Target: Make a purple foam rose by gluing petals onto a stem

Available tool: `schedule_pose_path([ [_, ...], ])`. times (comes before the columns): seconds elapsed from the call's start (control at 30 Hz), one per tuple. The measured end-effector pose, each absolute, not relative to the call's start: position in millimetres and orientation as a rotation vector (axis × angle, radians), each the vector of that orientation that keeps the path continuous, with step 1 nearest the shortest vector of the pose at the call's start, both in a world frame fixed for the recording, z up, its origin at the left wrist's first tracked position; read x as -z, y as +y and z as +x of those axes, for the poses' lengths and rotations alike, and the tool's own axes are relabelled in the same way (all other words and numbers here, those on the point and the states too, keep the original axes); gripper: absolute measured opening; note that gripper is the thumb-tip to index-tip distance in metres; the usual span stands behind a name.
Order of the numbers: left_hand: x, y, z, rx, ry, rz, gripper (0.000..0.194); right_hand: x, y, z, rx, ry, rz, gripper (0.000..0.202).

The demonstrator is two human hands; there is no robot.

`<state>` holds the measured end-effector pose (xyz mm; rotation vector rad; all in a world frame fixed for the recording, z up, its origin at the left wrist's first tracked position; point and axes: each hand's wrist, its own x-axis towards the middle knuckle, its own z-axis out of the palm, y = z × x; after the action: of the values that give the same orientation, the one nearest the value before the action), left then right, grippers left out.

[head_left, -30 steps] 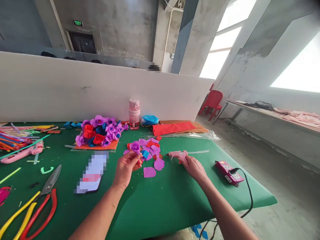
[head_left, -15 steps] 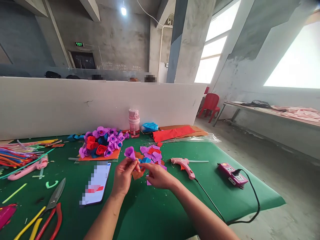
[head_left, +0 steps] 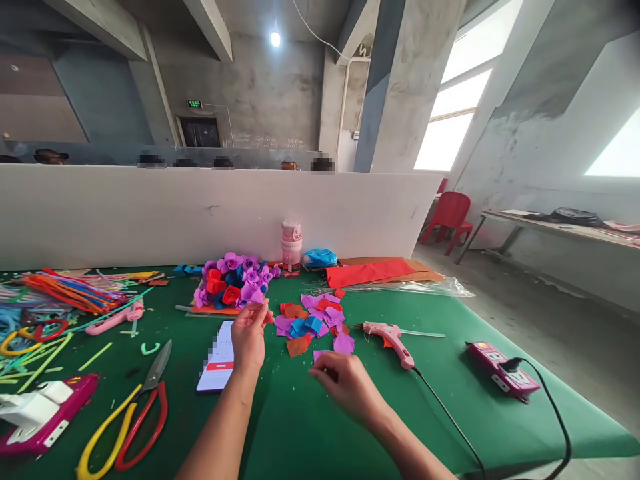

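My left hand (head_left: 250,340) is raised over the table, its fingers pinched on a purple paper flower (head_left: 253,294) that overlaps the flower pile in view. My right hand (head_left: 345,383) hovers low over the green cloth, fingers curled, just in front of the paper scraps; whether anything is between its fingertips is too small to tell. Purple, red, orange and blue scraps (head_left: 343,343) lie scattered beyond it. Behind my left hand stands a pile of purple, red and blue paper flowers (head_left: 215,287). A phone (head_left: 213,380) lies left of my left wrist.
A pink glue gun (head_left: 395,340) lies on the right, its cord running to the front edge near a power strip (head_left: 503,370). Scissors (head_left: 155,380), a second power strip (head_left: 77,400) and colored stems (head_left: 80,290) are at left. A pink bottle (head_left: 291,250) stands by the white partition (head_left: 150,213).
The view has swung left. My right hand has drawn away from the flower, toward the near right. My left hand still holds the flower, now beside the pile in view.
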<state>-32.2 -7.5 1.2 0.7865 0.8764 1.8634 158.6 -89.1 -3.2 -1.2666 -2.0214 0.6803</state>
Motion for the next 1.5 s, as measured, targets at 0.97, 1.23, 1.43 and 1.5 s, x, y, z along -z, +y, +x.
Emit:
schedule_pose_path([
  [0.97,5,-17,-10,-1.672,1.199,1.376,0.013,-3,-20,206,-0.566,-1.826,-1.405,0.013],
  [1.23,7,-16,-7,-1.664,1.192,1.293,0.016,26,-20,191,-0.462,-2.389,-1.511,0.007],
  [1.43,5,-18,-8,-1.692,1.193,1.26,0.017,23,-31,178,-0.551,-2.232,-1.335,0.006],
  [1.5,5,-18,-9,-1.665,1.165,1.293,0.016,24,-34,172,-0.719,-2.023,-1.253,0.005],
])
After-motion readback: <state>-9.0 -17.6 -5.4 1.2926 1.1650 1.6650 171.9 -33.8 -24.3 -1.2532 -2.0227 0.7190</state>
